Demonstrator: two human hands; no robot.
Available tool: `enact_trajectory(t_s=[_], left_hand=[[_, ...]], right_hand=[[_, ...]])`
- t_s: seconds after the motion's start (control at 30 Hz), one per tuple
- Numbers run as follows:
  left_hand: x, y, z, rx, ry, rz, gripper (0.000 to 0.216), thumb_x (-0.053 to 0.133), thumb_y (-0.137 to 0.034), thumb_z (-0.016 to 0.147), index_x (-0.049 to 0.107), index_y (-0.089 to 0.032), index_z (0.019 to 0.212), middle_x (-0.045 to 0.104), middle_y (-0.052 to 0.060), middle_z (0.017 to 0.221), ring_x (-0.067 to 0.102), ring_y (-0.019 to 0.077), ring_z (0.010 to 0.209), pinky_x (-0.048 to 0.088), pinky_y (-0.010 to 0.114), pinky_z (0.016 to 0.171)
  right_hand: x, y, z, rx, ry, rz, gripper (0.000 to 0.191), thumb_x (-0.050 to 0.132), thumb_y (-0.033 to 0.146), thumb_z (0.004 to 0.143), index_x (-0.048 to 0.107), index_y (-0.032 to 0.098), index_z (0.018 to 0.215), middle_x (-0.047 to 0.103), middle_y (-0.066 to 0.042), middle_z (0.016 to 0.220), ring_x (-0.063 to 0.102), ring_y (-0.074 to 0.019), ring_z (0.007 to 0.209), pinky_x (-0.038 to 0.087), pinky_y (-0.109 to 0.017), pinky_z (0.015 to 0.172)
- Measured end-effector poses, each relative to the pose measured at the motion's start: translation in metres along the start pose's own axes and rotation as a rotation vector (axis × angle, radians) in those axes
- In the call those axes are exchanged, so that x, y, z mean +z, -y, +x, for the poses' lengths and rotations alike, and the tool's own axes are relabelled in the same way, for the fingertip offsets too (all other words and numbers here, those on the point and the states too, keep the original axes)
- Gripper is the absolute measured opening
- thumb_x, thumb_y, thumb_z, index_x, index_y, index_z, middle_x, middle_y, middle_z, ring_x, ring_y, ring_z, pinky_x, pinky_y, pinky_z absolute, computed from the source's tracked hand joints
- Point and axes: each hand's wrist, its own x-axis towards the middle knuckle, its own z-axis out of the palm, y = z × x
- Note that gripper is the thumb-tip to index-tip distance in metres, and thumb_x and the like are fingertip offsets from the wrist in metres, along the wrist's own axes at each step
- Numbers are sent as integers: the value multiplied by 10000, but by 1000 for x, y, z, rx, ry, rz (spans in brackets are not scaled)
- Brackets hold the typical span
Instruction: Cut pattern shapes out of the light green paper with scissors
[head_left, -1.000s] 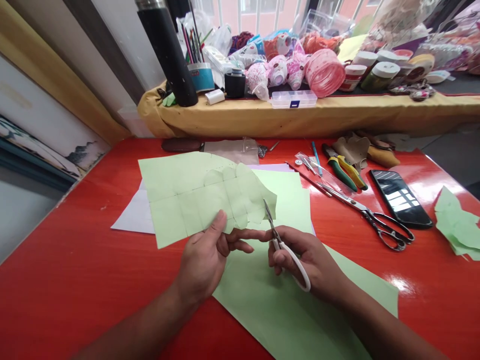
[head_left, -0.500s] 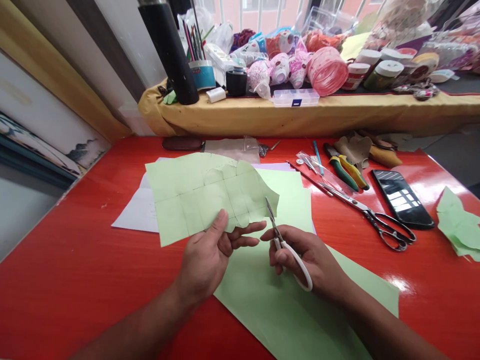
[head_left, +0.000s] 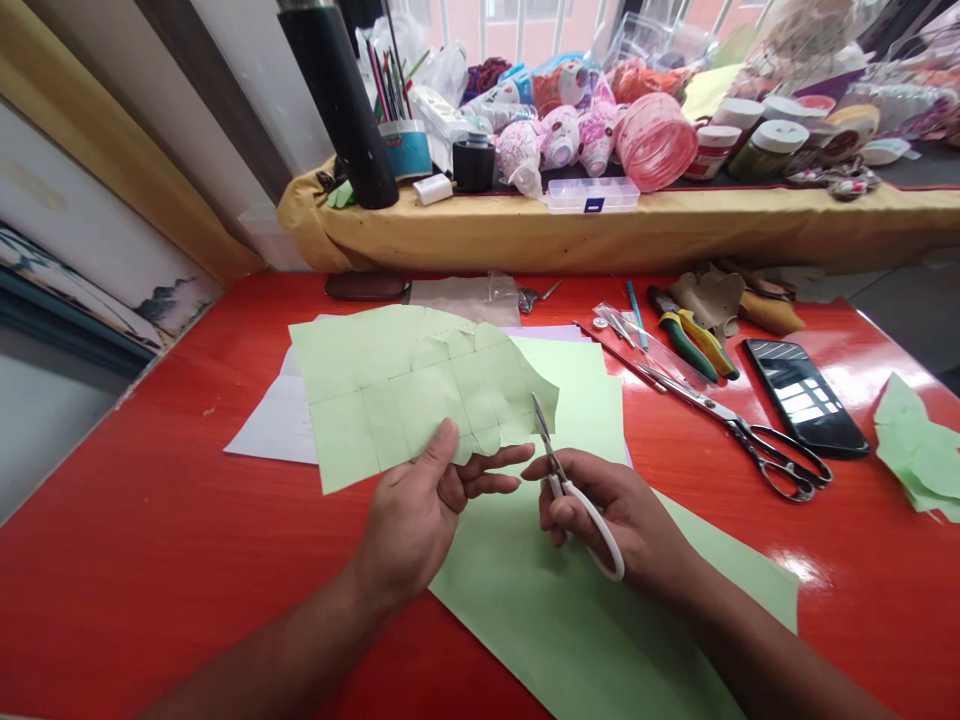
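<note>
My left hand point(head_left: 420, 500) pinches a light green paper sheet point(head_left: 390, 410) along its lower edge, thumb on top and fingers beneath. Pencil lines cross this sheet, and its right part has a curved, scalloped outline. In my right hand point(head_left: 607, 510) is a pair of small white-handled scissors point(head_left: 559, 470), fingers in the loops. The blades point up and away at the sheet's right end, overlapping its lower right corner. Whether the blades are fully closed I cannot make out. Below both hands lies a larger green paper point(head_left: 600, 620) on the red table point(head_left: 187, 560).
To the right lie large black-handled scissors point(head_left: 739, 425), a phone point(head_left: 806, 395), pliers point(head_left: 694, 340) and green paper scraps point(head_left: 915, 445). White paper point(head_left: 274, 430) is under the held sheet. Behind, a cloth-covered ledge point(head_left: 465, 235) carries a black flask point(head_left: 337, 100), jars and craft items.
Almost nothing differs. The held sheet and both hands have shifted only very slightly; the scissors stay at the sheet's right end.
</note>
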Motion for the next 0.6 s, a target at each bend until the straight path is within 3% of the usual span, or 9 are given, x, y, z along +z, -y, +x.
enact_trajectory(t_s=[0.6], left_hand=[[0, 0, 1, 9, -10, 5, 422, 717, -515, 1011, 772, -166, 779, 872, 135, 950, 825, 283, 827, 576, 414, 981]], right_hand=[[1, 1, 0, 15, -6, -13, 580, 704, 742, 944, 700, 193, 1134, 635, -8, 770, 611, -183, 661, 510, -317, 631]])
